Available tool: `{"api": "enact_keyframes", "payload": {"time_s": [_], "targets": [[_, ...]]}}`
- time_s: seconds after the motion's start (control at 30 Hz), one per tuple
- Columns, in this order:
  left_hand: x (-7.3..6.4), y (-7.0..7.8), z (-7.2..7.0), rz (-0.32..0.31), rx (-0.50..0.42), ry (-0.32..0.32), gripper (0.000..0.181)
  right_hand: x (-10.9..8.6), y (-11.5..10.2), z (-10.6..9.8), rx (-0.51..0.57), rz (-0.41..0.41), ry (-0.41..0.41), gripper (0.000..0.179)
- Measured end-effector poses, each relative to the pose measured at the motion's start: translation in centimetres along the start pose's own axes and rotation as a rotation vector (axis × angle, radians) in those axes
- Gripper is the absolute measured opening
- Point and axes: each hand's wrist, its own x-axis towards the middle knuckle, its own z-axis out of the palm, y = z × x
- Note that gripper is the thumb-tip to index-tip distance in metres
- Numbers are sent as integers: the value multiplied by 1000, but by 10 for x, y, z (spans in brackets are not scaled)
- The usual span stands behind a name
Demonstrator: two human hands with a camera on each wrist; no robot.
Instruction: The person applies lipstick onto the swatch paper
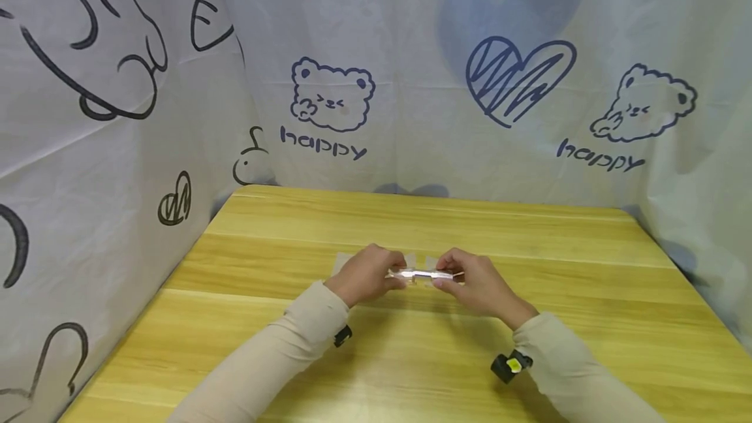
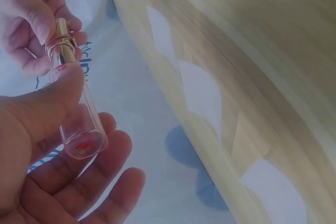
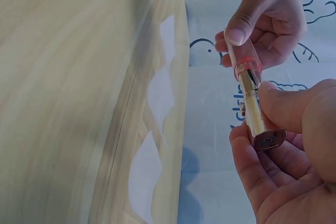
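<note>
A lipstick is held level between both hands over the wooden table [image 1: 411, 358]. Its clear, pinkish cap [image 2: 86, 114], with a red patch at the closed end, is pinched between thumb and fingers of my left hand [image 1: 369, 274]. My right hand [image 1: 477, 284] grips the shiny gold base [image 3: 255, 111], whose dark end carries a small label. In the right wrist view the cap's mouth, edged in red, meets the gold part between the two hands.
White paper pieces [image 2: 202, 90] lie on the table behind the hands, partly covered by them in the head view. White cloth [image 1: 411, 149] with drawn bears and hearts stands behind the table and along its left. Small black cameras [image 1: 511, 365] sit at the wrists.
</note>
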Motion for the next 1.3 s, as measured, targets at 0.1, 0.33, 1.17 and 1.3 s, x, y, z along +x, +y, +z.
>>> {"api": "enact_keyframes", "payload": {"time_s": [0.1,0.33,1.17,1.3], "targets": [[0,-1,1,7,-1,4,19,-1,0,-1,5,-9,3,16],[-1,-5,3,6,0,11,24,-3,3,-4,-11,0,19,16],[-6,-20,9,-15,-78,-32,18,-8,17,-5,29,66,62,20],[-10,-23,12,-14,-82,-52,17,-8,20,-3,27,73,59,23]]}}
